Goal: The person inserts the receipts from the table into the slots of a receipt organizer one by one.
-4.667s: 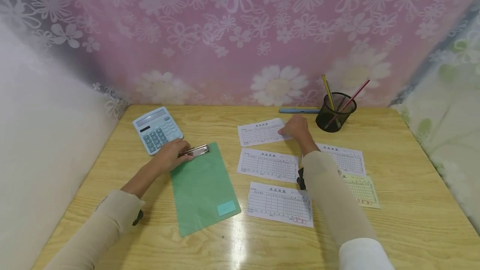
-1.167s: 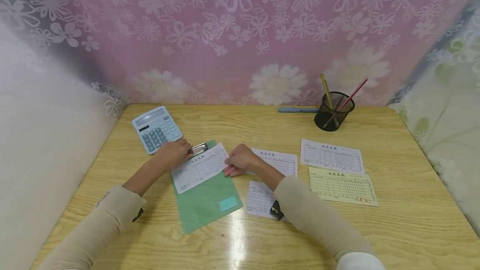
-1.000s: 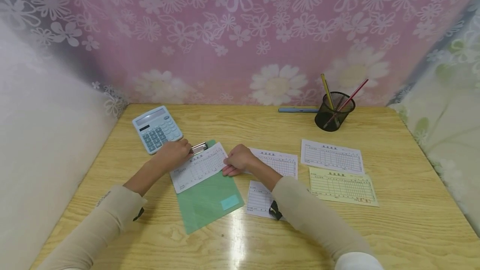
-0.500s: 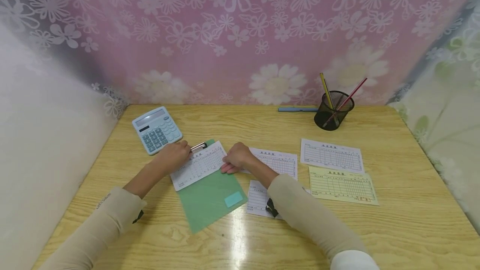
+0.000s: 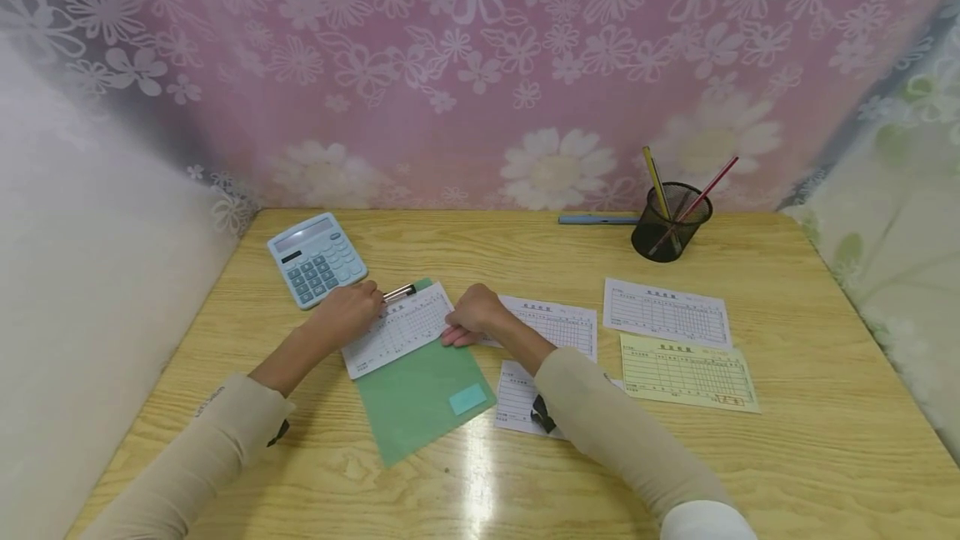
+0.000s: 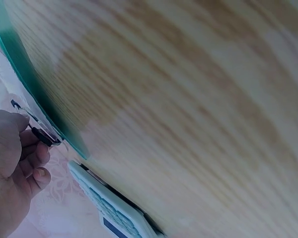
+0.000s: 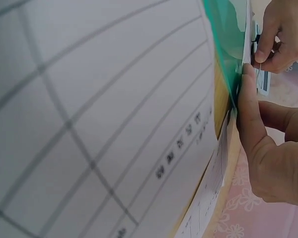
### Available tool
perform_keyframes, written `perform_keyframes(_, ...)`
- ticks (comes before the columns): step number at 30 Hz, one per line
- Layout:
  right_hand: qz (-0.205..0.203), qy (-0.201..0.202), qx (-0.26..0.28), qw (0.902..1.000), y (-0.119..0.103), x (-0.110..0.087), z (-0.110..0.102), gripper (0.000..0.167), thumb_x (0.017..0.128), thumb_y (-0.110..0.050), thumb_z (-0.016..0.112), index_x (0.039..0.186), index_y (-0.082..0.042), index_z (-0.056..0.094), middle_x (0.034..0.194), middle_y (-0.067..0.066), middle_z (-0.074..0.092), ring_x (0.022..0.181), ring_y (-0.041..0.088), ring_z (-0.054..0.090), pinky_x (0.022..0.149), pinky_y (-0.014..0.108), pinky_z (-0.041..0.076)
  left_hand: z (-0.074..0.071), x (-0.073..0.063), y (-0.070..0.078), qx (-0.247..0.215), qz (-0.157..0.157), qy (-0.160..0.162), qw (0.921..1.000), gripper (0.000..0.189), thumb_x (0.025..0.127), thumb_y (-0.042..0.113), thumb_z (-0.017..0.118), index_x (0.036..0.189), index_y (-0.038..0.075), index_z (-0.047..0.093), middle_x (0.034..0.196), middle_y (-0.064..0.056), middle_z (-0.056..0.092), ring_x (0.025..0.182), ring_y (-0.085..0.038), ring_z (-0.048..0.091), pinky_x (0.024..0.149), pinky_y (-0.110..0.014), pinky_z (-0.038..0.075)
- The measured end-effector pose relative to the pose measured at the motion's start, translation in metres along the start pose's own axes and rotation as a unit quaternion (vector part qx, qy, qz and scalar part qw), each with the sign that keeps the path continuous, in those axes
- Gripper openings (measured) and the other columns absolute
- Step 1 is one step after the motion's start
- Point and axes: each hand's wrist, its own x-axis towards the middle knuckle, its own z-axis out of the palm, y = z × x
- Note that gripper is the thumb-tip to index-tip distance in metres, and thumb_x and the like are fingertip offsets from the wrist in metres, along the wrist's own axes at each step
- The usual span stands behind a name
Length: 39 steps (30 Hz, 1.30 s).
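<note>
1. Left hand (image 5: 347,312) pinches the metal clip (image 5: 399,292) of the green clipboard (image 5: 420,386).
2. Right hand (image 5: 472,317), fingers curled, grips the white form (image 5: 397,330) at its 3 o'clock edge.
3. The form lies between the hands on the clipboard's top, long axis 8-to-2 o'clock.
4. Calculator (image 5: 315,258) at 11 o'clock on the worktop (image 5: 525,473).

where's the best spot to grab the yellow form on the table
Take the yellow form by its near right corner, coming from the right. It lies flat and that corner is bare, while its top edge appears to overlap a white form. Sliding it toward the table edge may help.
</note>
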Motion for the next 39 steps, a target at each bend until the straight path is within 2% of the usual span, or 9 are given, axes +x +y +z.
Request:
perform_keyframes(5,-0.003,0.006,-0.006,1.0000,-0.003,0.002,0.002,0.014,0.091,-0.003,0.059,0.093,0.010,0.061,0.076,0.016,0.072,0.067,0.022,0.072,0.064,0.028,0.058,0.002,0.000,-0.001,-0.003,0.003,0.016,0.9999,0.018,0.091,0.016,0.062,0.087,0.000,0.069,0.076,-0.006,0.060,0.064,-0.014,0.051,0.054,-0.027,0.047)
perform_keyframes(10,0.005,0.007,-0.004,1.0000,-0.005,0.006,0.003,0.014,0.091,-0.005,0.059,0.093,0.009,0.061,0.074,0.016,0.072,0.066,0.022,0.072,0.064,0.029,0.058,0.001,-0.001,-0.001,-0.004,0.004,0.018,0.9998,0.015,0.091,0.012,0.061,0.088,-0.002,0.068,0.077,-0.007,0.060,0.065,-0.016,0.052,0.055,-0.029,0.047)
perform_keyframes(16,0.006,-0.006,0.032,0.9995,-0.005,0.011,0.003,0.015,0.091,-0.003,0.059,0.096,0.011,0.061,0.076,0.016,0.072,0.069,0.022,0.073,0.065,0.028,0.058,0.001,-0.001,0.000,0.010,0.007,0.005,0.9999,0.011,0.089,0.007,0.061,0.091,-0.001,0.069,0.080,-0.008,0.062,0.068,-0.016,0.054,0.056,-0.029,0.048)
perform_keyframes(25,0.005,-0.003,0.034,0.9994,-0.007,0.011,0.003,0.016,0.090,-0.002,0.059,0.095,0.012,0.062,0.075,0.016,0.072,0.067,0.021,0.072,0.065,0.028,0.058,0.001,0.000,0.000,-0.001,-0.005,-0.002,1.0000,0.019,0.094,0.015,0.059,0.096,-0.001,0.068,0.088,-0.010,0.066,0.077,-0.019,0.063,0.064,-0.032,0.054)
perform_keyframes(34,0.007,0.006,0.017,0.9998,-0.006,0.011,0.007,0.016,0.091,-0.001,0.057,0.097,0.013,0.061,0.073,0.016,0.072,0.067,0.023,0.072,0.064,0.028,0.058,0.004,-0.001,0.000,-0.001,-0.009,-0.005,0.9999,0.022,0.092,0.021,0.062,0.094,0.001,0.069,0.086,-0.009,0.065,0.075,-0.018,0.061,0.063,-0.031,0.052)
perform_keyframes(39,0.006,0.006,0.014,0.9999,-0.006,0.012,0.006,0.015,0.091,-0.002,0.057,0.095,0.012,0.062,0.073,0.016,0.072,0.067,0.023,0.072,0.063,0.028,0.058,0.005,0.000,-0.001,0.003,-0.013,0.003,0.9999,0.022,0.092,0.021,0.062,0.091,0.000,0.068,0.080,-0.007,0.062,0.067,-0.017,0.056,0.057,-0.030,0.050)
